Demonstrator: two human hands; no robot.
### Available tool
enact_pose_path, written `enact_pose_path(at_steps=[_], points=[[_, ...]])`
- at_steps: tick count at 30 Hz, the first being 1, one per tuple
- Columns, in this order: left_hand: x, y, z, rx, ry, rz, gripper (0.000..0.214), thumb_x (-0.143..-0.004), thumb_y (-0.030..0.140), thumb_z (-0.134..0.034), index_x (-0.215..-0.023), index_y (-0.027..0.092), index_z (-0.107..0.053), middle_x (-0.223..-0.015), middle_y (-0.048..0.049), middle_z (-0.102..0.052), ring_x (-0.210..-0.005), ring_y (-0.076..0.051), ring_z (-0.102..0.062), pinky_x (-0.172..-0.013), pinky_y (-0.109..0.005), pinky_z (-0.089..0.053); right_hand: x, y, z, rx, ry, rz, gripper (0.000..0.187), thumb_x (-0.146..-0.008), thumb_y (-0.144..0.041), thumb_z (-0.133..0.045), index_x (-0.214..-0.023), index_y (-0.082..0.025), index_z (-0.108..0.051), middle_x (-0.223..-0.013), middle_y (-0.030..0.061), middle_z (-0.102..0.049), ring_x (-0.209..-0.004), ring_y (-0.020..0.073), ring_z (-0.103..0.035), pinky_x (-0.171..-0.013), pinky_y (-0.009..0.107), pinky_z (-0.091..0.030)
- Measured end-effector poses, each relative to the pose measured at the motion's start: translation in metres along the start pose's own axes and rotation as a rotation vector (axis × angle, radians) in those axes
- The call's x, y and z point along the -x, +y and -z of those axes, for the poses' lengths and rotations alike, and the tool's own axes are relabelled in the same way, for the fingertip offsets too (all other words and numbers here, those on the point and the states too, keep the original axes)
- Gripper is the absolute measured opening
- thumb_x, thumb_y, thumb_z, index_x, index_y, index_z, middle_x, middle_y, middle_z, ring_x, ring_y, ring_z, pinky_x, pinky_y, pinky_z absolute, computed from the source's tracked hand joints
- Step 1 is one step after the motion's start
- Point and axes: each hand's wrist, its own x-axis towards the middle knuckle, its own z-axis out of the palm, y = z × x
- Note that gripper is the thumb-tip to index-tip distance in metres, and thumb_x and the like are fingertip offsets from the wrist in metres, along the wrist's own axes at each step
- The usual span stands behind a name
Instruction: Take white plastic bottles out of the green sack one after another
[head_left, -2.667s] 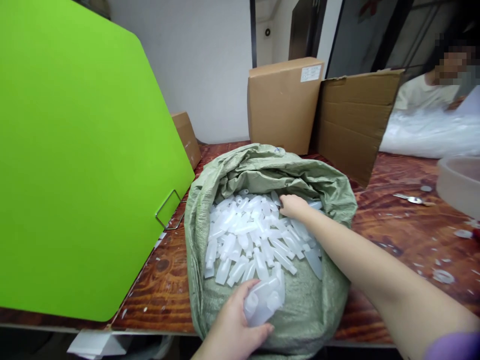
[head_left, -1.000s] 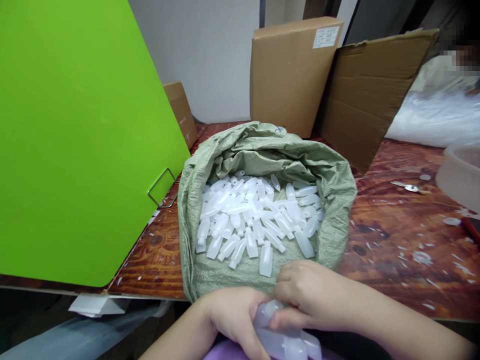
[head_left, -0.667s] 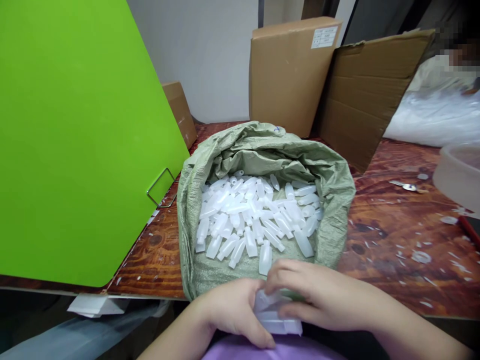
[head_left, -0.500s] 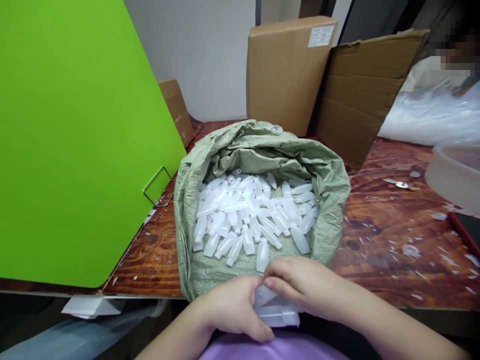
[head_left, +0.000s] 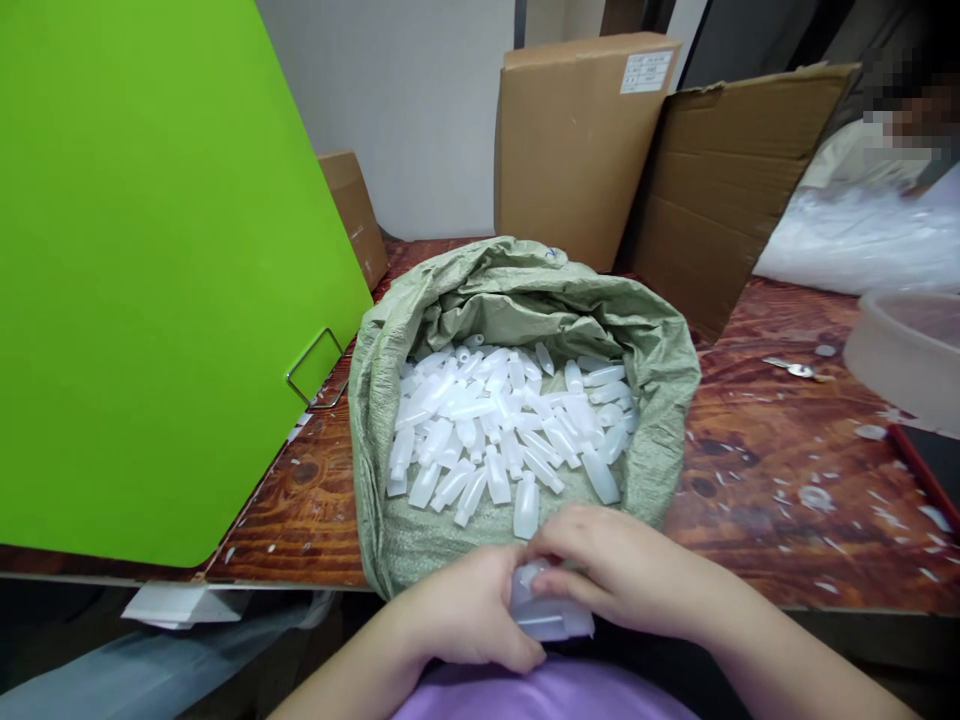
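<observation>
My left hand (head_left: 480,605) is wrapped round the left side of some translucent plastic tubes (head_left: 551,622) held close to the purple shirt. My right hand (head_left: 615,575) closes over them from the right, its thumb and fingers bent at their upper end. The palms and fingers cover much of these pieces, so I cannot tell how many there are. Just beyond the hands, a green woven sack (head_left: 435,540) lies with its mouth rolled open. Inside is a heap of whitish plastic tubes (head_left: 487,410), and one tube (head_left: 526,507) rests apart, nearest my fingers.
A bright green board (head_left: 165,270) with a wire loop (head_left: 316,370) stands at the left. Cardboard boxes (head_left: 577,150) are behind the sack. On the right of the wooden table (head_left: 750,480) are a key (head_left: 796,368), a translucent tub (head_left: 900,350), plastic scraps and a person behind.
Both hands and the held tubes sit very slightly higher in view, and the right hand's fingers have shifted a little over them. The heap in the sack looks the same.
</observation>
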Motion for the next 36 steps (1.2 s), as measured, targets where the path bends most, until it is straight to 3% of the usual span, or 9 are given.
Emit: enact_pose_path(at_steps=[2,5,9,14,22,26,29,33,36], points=[[0.001,0.0,0.0,-0.001,-0.001,0.037,0.049,-0.054,0.02,-0.067,-0.103,0.019,-0.059,-0.089,-0.0003,-0.066,-0.074,-0.019,-0.06,-0.065,-0.024,-0.047,-0.001,0.0,-0.001,0.008,0.032,-0.057,0.03,-0.09,-0.04,-0.045,-0.099,-0.017,-0.062,-0.088,0.0077,-0.064,-0.085,0.0225,-0.059,-0.075,0.034,-0.045],[0.002,0.0,0.0,0.007,0.0,0.045,0.049,-0.056,0.019,-0.065,-0.104,0.019,-0.059,-0.089,-0.001,-0.066,-0.075,-0.019,-0.06,-0.066,-0.025,-0.047,-0.002,-0.001,-0.002,-0.094,0.05,0.031,0.031,-0.086,-0.037,-0.055,-0.112,-0.021,-0.056,-0.103,0.0062,-0.062,-0.095,0.0204,-0.057,-0.08,0.03,-0.043],[0.004,-0.002,-0.002,0.019,0.053,-0.001,0.05,-0.056,0.015,-0.063,-0.106,0.019,-0.057,-0.094,-0.0018,-0.066,-0.08,-0.02,-0.061,-0.071,-0.027,-0.047,-0.004,-0.004,-0.003,-0.024,0.053,-0.074,0.024,-0.091,-0.034,-0.044,-0.092,-0.018,-0.062,-0.085,0.0061,-0.063,-0.082,0.0206,-0.058,-0.073,0.032,-0.044],[0.006,-0.007,-0.008,0.057,0.108,-0.019,0.044,-0.059,0.012,-0.06,-0.103,0.015,-0.058,-0.089,-0.0029,-0.065,-0.078,-0.02,-0.06,-0.068,-0.026,-0.047,-0.002,-0.009,-0.001,-0.098,0.053,0.108,0.025,-0.087,-0.026,-0.052,-0.112,-0.021,-0.055,-0.104,0.007,-0.058,-0.097,0.0187,-0.053,-0.085,0.029,-0.043],[0.007,-0.004,-0.027,-0.029,0.311,-0.099,0.036,-0.063,0.005,-0.052,-0.096,0.018,-0.059,-0.094,-0.0042,-0.065,-0.087,-0.021,-0.06,-0.076,-0.028,-0.046,-0.006,-0.018,-0.008,-0.011,-0.012,0.066,0.019,-0.087,-0.019,-0.049,-0.103,-0.018,-0.06,-0.093,0.0067,-0.058,-0.086,0.0182,-0.056,-0.076,0.029,-0.046],[0.018,0.0,-0.03,-0.1,0.306,-0.069,0.034,-0.065,0.008,-0.053,-0.097,0.019,-0.059,-0.096,-0.0042,-0.065,-0.089,-0.022,-0.059,-0.078,-0.029,-0.044,-0.003,-0.014,-0.014,-0.111,-0.006,0.123,0.017,-0.086,-0.027,-0.054,-0.1,-0.019,-0.061,-0.091,0.0052,-0.061,-0.085,0.0175,-0.057,-0.077,0.029,-0.045],[0.04,-0.003,-0.018,-0.022,0.176,0.03,0.039,-0.061,0.007,-0.054,-0.097,0.019,-0.059,-0.085,-0.0003,-0.065,-0.075,-0.017,-0.058,-0.065,-0.024,-0.043,0.006,-0.002,-0.021,-0.305,0.21,0.146,0.027,-0.085,-0.035,-0.057,-0.107,-0.019,-0.057,-0.1,0.0057,-0.061,-0.094,0.0179,-0.056,-0.084,0.03,-0.044],[0.082,-0.04,0.005,0.22,0.031,0.215,0.041,-0.056,0.01,-0.064,-0.097,0.015,-0.06,-0.082,-0.0002,-0.064,-0.072,-0.015,-0.055,-0.063,-0.023,-0.04,0.026,0.025,-0.042,-0.544,0.761,-0.115,0.023,-0.088,-0.038,-0.05,-0.1,-0.019,-0.056,-0.093,0.0053,-0.06,-0.088,0.0178,-0.057,-0.081,0.03,-0.046],[0.106,-0.084,0.006,0.44,-0.01,0.29,0.045,-0.052,0.019,-0.073,-0.095,0.013,-0.062,-0.084,-0.0043,-0.067,-0.075,-0.017,-0.057,-0.067,-0.025,-0.041,0.044,0.041,-0.063,-0.54,0.858,-0.227,0.022,-0.088,-0.039,-0.049,-0.089,-0.019,-0.057,-0.079,0.0033,-0.058,-0.074,0.0168,-0.057,-0.069,0.029,-0.047]])
